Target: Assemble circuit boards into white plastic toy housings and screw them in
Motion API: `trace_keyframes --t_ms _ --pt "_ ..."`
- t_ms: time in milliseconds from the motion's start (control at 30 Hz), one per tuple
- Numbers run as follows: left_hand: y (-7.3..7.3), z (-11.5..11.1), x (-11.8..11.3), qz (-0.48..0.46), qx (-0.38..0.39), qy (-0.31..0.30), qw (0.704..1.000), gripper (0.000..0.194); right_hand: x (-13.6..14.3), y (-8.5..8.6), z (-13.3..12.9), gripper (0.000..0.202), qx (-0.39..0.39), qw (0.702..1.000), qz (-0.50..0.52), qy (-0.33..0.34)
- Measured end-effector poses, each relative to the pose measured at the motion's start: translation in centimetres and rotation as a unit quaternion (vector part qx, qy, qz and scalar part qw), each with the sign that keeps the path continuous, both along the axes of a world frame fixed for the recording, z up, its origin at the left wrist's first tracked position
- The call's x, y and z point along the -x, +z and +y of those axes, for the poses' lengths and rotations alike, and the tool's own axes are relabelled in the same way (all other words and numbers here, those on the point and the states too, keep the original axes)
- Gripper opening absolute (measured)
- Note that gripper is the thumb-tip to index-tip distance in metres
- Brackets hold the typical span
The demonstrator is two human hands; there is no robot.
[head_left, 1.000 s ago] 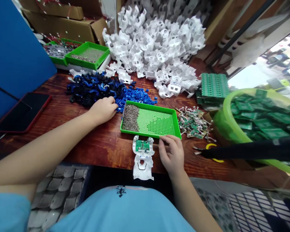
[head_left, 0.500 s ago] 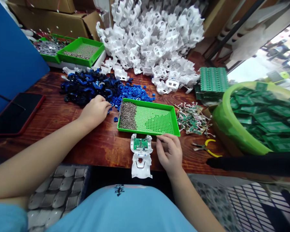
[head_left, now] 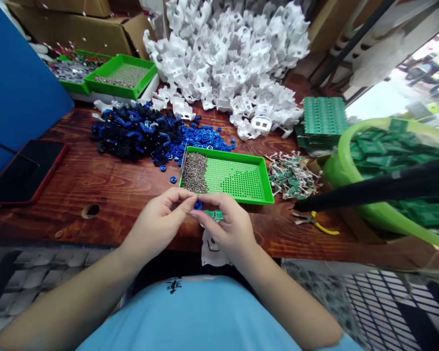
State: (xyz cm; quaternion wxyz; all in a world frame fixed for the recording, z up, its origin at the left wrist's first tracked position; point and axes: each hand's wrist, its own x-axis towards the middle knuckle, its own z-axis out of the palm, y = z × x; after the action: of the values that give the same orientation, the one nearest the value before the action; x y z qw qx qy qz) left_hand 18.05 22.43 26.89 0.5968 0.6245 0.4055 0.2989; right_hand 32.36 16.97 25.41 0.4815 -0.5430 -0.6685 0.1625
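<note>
Between the fingertips of both hands is a small blue plastic piece. My left hand pinches it from the left, and my right hand grips it from the right. Below and partly behind my right hand lies a white plastic shell at the table's front edge. A green circuit board sits in its upper half, mostly covered by my fingers. Just beyond my hands, the green perforated tray holds small metal screws at its left end.
Loose blue pieces and black-and-blue parts lie behind left, under a tall heap of white shells. To the right are wired boards, yellow-handled pliers and a basin of green boards. A black bar crosses there.
My left hand has come from the blue pieces to the front middle, bringing one blue piece. My right hand has moved left to meet it, over the white shell. The black bar has swung up.
</note>
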Motion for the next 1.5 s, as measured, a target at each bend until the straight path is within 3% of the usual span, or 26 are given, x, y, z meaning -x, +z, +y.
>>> trace_keyframes --t_ms 133,300,500,733,900,967,1033,1067,1100,1133,1167,1233,1267,1367,1500 --pt "-0.7 -0.2 0.1 -0.079 0.120 -0.026 0.989 0.012 -0.8 -0.2 -0.8 0.021 -0.019 0.999 -0.047 0.010" --pt "-1.1 -0.2 0.2 -0.121 0.235 -0.060 0.962 0.012 -1.3 0.0 -1.8 0.029 0.029 0.997 -0.077 -0.005" --pt "-1.4 -1.1 -0.6 -0.171 0.291 -0.013 0.941 0.011 -1.2 0.0 -2.2 0.016 -0.020 0.986 -0.155 -0.061" --pt "-0.8 -1.7 -2.2 -0.225 0.317 0.009 0.921 0.014 -2.7 -0.1 -2.9 0.034 -0.112 0.965 -0.231 -0.045" --pt "-0.8 -1.9 -2.5 -0.202 0.305 -0.018 0.930 0.013 -2.8 0.3 -2.5 0.020 -0.082 0.964 -0.239 -0.086" --pt "-0.7 -1.4 -1.8 -0.146 0.257 -0.072 0.953 0.022 -3.0 0.6 -2.4 0.014 -0.072 0.966 -0.231 -0.091" --pt "-0.2 0.0 -0.5 -0.040 0.144 -0.108 0.983 0.035 -3.4 1.0 -2.6 0.010 -0.045 0.971 -0.225 -0.063" --pt "0.2 1.1 0.4 0.036 0.060 -0.092 0.993 0.040 -3.7 1.2 -2.9 0.010 -0.021 0.973 -0.228 -0.037" --pt "0.5 2.4 1.4 0.120 -0.071 -0.021 0.990 0.040 -4.0 1.3 -3.2 0.011 0.008 0.972 -0.236 -0.007" --pt "0.8 3.9 2.5 0.256 -0.195 0.049 0.946 0.039 -4.3 1.3 -3.5 0.012 0.040 0.967 -0.251 0.024" --pt "1.0 5.5 3.6 0.394 -0.279 0.093 0.871 0.040 -4.5 1.2 -3.8 0.013 0.069 0.959 -0.270 0.052" --pt "1.1 8.6 5.7 0.478 -0.291 0.102 0.823 0.047 -4.6 0.8 -4.3 0.012 0.110 0.939 -0.313 0.093" --pt "0.9 10.0 6.5 0.561 -0.282 0.066 0.776 0.052 -4.6 0.5 -4.4 0.012 0.123 0.929 -0.332 0.105" --pt "-0.3 12.8 7.9 0.602 -0.252 0.035 0.756 0.059 -4.2 -0.4 -4.3 0.010 0.131 0.916 -0.365 0.099" --pt "-1.8 13.8 8.5 0.601 -0.238 0.010 0.763 0.054 -3.7 -0.8 -3.9 0.008 0.117 0.914 -0.381 0.076"
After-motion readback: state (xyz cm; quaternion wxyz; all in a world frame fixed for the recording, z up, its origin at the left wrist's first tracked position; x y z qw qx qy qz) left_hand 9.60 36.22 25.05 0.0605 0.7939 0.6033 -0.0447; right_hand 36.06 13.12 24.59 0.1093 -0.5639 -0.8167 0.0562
